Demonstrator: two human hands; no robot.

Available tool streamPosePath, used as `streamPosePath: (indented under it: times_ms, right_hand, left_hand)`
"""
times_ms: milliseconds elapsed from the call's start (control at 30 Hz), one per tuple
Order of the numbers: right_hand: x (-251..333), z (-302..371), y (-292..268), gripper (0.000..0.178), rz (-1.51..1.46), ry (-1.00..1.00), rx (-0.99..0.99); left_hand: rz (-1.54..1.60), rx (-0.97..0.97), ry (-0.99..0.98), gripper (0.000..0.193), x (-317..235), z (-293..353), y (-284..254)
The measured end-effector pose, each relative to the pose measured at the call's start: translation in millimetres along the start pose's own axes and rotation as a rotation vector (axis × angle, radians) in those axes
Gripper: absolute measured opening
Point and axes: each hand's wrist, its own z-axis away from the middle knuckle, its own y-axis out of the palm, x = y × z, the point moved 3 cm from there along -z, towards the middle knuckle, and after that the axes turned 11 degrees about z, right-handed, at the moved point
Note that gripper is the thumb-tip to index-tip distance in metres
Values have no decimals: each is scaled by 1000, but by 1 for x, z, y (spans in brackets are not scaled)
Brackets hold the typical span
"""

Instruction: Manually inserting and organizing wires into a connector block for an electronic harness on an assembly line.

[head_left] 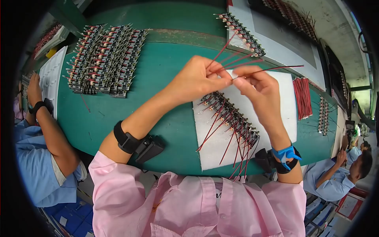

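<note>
Both my hands are raised over a white foam sheet [283,106], fingertips almost meeting. My left hand [199,79] is closed around several thin red and black wires [222,50], which fan out upward and are blurred. In a pinch, my right hand [261,87] grips a dark red and black wire [282,68] that points off to the right; its near end is at the fingertips of both hands. Beneath them on the foam lies a slanting row of small circuit boards [233,116]. Red wires from the boards hang toward my body.
Stacked rows of boards [104,59] cover the green table's [158,59] far left. Another board row [241,34] lies at the far right, on a pale surface. A red wire bundle [303,98] and a short board strip [323,116] are at right. People sit on both sides.
</note>
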Motion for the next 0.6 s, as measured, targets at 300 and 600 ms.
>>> streamPosePath:
  times_ms: [300, 600]
  right_hand:
    - [-15, -3, -4, 14, -156, 211, 146]
    - [-19, -3, -1, 15, -131, 237, 143]
  left_hand:
    - [94, 57, -74, 15, -3, 2, 2]
    - [1, 90, -81, 12, 6, 1, 1]
